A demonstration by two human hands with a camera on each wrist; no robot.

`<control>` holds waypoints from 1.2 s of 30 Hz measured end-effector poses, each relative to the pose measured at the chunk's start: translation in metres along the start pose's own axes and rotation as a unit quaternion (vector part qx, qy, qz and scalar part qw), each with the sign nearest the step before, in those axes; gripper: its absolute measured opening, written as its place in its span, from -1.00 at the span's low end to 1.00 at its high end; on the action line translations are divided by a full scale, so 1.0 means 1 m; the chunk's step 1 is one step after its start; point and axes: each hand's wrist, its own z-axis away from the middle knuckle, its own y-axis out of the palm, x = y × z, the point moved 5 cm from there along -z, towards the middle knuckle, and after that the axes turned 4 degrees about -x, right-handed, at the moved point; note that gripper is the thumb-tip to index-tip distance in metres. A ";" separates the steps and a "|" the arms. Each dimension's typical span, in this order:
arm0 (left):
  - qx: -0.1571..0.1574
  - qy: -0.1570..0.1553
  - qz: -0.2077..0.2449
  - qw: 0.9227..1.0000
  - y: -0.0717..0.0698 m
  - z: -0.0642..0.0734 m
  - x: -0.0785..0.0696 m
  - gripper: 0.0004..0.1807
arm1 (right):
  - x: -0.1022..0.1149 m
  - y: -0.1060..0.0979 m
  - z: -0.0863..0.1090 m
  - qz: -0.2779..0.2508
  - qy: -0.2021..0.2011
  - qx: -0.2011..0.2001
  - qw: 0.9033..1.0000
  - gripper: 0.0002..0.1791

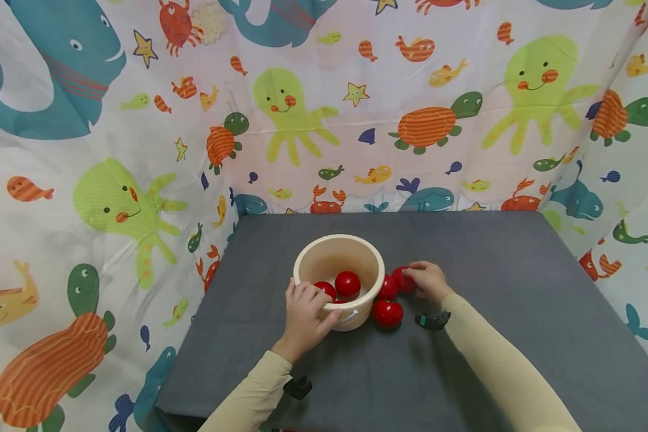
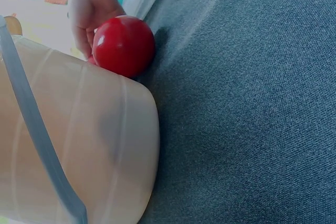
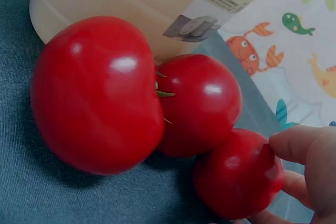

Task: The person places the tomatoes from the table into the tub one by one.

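A cream plastic bucket [image 1: 332, 257] stands upright on the table, with tomatoes [image 1: 348, 284] visible inside it. My left hand [image 1: 305, 317] grips its near-left rim, thumb outside and fingers over the edge. Three red tomatoes sit along the bucket's right side: a large near one [image 3: 97, 95], a middle one [image 3: 202, 103] with green sepals beside it, and a far one [image 3: 236, 177]. My right hand [image 1: 431, 281] holds the far tomato between thumb and fingers; it sits right against the middle one. In the left wrist view, the near tomato [image 2: 123, 46] partly hides that hand.
A dark grey cloth covers the table [image 1: 497, 288]. Behind and beside it hangs a white curtain [image 1: 313, 54] printed with sea animals. The bucket's grey handle [image 2: 39, 129] hangs down its near side. Each wrist wears a dark strapped device [image 1: 433, 321].
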 end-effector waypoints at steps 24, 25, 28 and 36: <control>0.000 -0.004 0.001 1.000 0.000 0.001 -0.001 -0.56 | -0.008 0.010 -0.004 -0.029 0.008 -0.040 0.999 -0.39; 0.000 -0.004 0.001 1.000 0.000 0.001 -0.001 -0.54 | -0.009 0.011 -0.004 -0.028 0.007 -0.040 0.999 -0.38; -0.001 -0.004 0.000 1.000 0.000 0.001 0.000 -0.51 | -0.010 0.011 -0.005 -0.030 0.011 -0.039 0.999 -0.37; -0.004 -0.003 0.004 1.000 0.000 0.001 0.000 -0.55 | -0.010 0.011 -0.003 -0.037 0.008 -0.040 0.998 -0.38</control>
